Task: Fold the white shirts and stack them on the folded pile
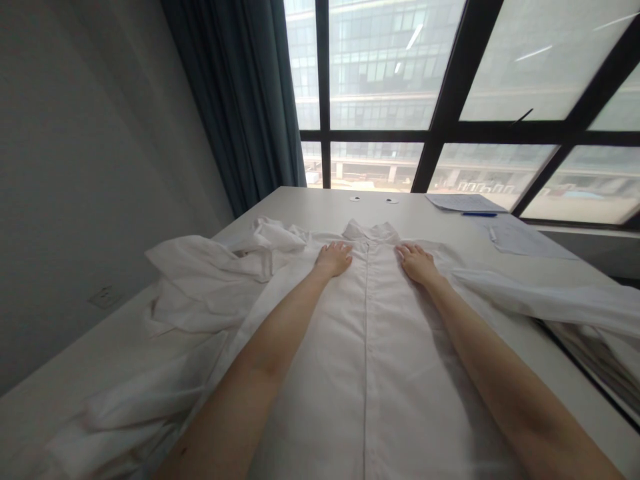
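Observation:
A white button-front shirt (367,333) lies spread face up on a white table (325,207), its collar (371,231) at the far end. My left hand (334,258) rests flat and open on the shirt's chest, left of the button line. On the other side of that line my right hand (416,262) lies flat too, fingers stretched toward the collar. Neither hand holds anything. One sleeve (545,300) stretches to the right over the table edge.
More crumpled white cloth (200,287) is heaped at the left. Papers (465,202) with a blue pen (479,214) lie at the far right, and two small round objects (373,199) sit near the window. A wall stands at the left, with a dark curtain (240,100).

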Available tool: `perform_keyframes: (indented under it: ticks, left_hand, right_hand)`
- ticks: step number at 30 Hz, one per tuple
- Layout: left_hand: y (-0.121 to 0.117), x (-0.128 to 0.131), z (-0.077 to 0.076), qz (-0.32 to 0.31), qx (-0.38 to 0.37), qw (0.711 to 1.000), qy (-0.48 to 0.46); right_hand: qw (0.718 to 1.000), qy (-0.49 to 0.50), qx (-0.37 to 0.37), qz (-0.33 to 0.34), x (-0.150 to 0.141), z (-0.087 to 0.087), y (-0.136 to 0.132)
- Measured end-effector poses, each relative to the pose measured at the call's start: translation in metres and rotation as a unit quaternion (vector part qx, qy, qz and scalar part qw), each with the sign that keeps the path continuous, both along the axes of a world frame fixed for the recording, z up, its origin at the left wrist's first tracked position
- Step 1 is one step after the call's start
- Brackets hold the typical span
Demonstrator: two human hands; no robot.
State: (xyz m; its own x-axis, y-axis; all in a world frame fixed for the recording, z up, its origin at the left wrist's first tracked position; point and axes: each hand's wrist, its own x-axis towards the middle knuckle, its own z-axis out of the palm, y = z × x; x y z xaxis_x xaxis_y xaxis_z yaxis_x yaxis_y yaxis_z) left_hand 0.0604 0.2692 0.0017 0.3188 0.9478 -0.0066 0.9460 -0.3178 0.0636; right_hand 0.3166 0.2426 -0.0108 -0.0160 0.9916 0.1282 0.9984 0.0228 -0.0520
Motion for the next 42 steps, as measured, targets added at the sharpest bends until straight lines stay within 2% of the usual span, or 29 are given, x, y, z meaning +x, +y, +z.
perform_keyframes:
  ticks: [7,11,15,21,26,32,36,39,42]
  left_hand:
    - [0.005,0.008,-0.002,0.004,-0.023,1.0,-0.011]
    - [0.008,0.008,-0.002,0.008,-0.031,0.999,-0.014]
    - [0.014,-0.002,-0.005,0.02,-0.032,0.999,-0.016]
    - [0.023,-0.043,-0.006,0.073,-0.033,0.997,-0.01]
    - [0.016,-0.06,-0.007,0.1,0.003,0.995,-0.008]
    - [-0.003,-0.043,-0.002,0.111,0.072,0.991,-0.005]
    - [-0.02,-0.018,0.0,0.055,0.08,0.995,-0.008]
    - [-0.035,-0.001,-0.004,-0.003,0.067,0.998,-0.014]
    - [-0.045,0.006,-0.01,-0.028,0.056,0.998,-0.019]
  right_hand:
    - [0.997,0.014,-0.014,0.075,-0.052,0.001,0.014]
    - [0.997,0.02,-0.033,0.072,-0.06,-0.005,0.017]
    - [0.998,0.023,-0.052,0.041,-0.04,-0.005,0.021]
    - [0.997,0.029,-0.058,-0.051,0.018,-0.003,0.02]
    - [0.995,0.035,-0.036,-0.085,0.048,-0.006,0.014]
    - [0.995,0.05,0.034,-0.084,0.041,-0.01,0.018]
    - [0.992,0.088,0.069,-0.063,0.025,-0.009,0.032]
    - [0.988,0.126,0.077,-0.052,0.009,-0.008,0.046]
    - [0.982,0.16,0.084,-0.047,-0.008,-0.009,0.058]
